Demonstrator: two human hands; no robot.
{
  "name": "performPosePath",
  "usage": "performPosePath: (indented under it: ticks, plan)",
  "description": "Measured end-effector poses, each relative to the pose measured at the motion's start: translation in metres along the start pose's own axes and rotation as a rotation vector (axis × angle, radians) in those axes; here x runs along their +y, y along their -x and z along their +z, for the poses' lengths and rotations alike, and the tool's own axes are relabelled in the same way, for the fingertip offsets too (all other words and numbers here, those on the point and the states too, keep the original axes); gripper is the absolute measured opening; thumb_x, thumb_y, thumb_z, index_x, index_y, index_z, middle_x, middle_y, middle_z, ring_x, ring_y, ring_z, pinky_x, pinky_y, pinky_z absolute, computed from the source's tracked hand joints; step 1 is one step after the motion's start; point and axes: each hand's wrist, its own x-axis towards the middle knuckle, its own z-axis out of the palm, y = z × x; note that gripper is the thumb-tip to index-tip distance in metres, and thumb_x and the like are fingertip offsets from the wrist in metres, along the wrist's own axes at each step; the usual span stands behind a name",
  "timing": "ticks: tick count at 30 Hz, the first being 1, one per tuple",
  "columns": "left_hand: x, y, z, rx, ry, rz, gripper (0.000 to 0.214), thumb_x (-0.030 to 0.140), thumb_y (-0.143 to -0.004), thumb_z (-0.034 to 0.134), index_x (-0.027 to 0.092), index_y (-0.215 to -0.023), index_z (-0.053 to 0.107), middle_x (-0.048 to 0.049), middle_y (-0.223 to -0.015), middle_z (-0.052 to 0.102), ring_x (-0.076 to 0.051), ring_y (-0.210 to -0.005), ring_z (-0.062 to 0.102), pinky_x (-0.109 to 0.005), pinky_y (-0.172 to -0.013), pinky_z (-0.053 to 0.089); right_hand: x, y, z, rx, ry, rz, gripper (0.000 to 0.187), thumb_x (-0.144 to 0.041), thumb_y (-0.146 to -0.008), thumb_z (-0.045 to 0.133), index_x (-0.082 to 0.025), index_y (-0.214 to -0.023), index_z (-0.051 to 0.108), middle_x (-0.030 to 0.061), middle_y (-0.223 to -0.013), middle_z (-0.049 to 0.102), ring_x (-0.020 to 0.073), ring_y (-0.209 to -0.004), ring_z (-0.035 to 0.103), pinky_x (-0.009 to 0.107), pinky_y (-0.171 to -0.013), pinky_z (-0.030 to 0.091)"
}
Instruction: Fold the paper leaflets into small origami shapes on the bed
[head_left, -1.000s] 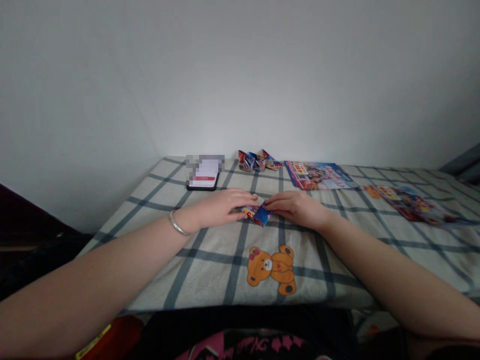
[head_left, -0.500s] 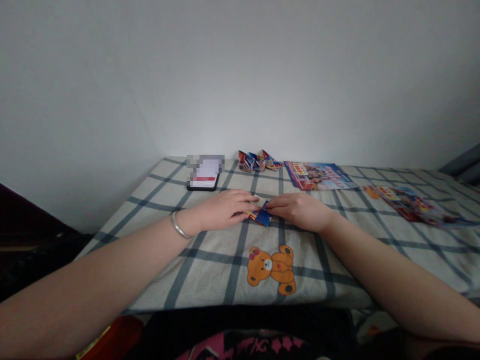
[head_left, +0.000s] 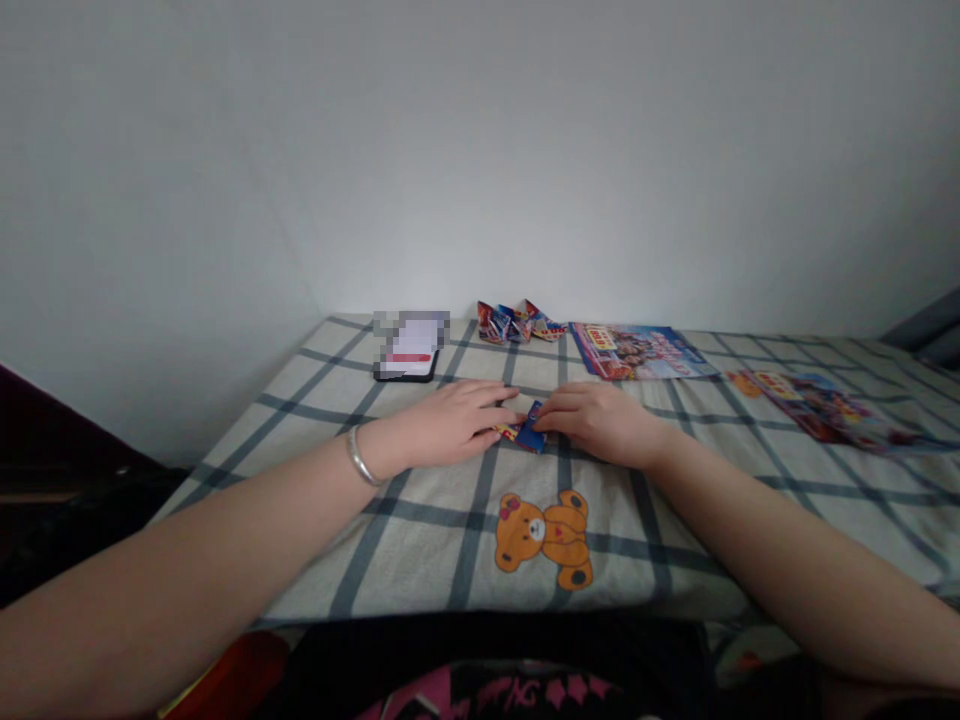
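Observation:
A small piece of folded printed paper (head_left: pixel 531 436), blue with some yellow and red, lies on the checked cloth between my two hands. My left hand (head_left: pixel 459 420), with a silver bangle at the wrist, holds its left end under the fingertips. On the right end, the fingers of my right hand (head_left: pixel 592 418) are closed together and press on the blue part. Part of the paper is hidden beneath the fingers.
A phone (head_left: pixel 411 348) with a lit screen lies at the back left. Folded paper shapes (head_left: pixel 517 322) stand by the wall. Printed flyers (head_left: pixel 637 352) lie to the right, another flyer (head_left: pixel 840 405) nearer. A bear print (head_left: pixel 544 540) marks the checked cloth (head_left: pixel 405 560).
The fingers of my right hand have shifted slightly left and down over the blue part of the paper. The left fingertips have moved a little further onto the paper.

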Motion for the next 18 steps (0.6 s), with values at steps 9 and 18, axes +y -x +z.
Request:
performPosePath:
  ticks: [9, 18]
  plan:
    - [0.002, 0.0, 0.0, -0.034, -0.003, -0.036, 0.034, 0.031, -0.097, 0.048, 0.022, -0.129, 0.057, -0.0094, -0.149, 0.045, -0.026, -0.137, 0.041, -0.043, -0.114, 0.032, -0.008, 0.001, -0.002, 0.018, -0.153, -0.016, 0.022, -0.017, -0.089, 0.056, -0.022, -0.102, 0.074, 0.0042, -0.1, 0.073, 0.0166, -0.091, 0.063, 0.032, -0.082, 0.048]
    - [0.002, -0.001, 0.001, -0.005, 0.042, -0.031, 0.034, 0.03, -0.097, 0.048, 0.022, -0.129, 0.056, -0.0092, -0.148, 0.046, -0.025, -0.137, 0.041, -0.044, -0.114, 0.031, -0.019, -0.003, -0.008, -0.069, 0.006, 0.031, 0.025, -0.024, -0.094, 0.049, -0.021, -0.103, 0.072, 0.0044, -0.108, 0.071, 0.0197, -0.096, 0.063, 0.035, -0.082, 0.049]
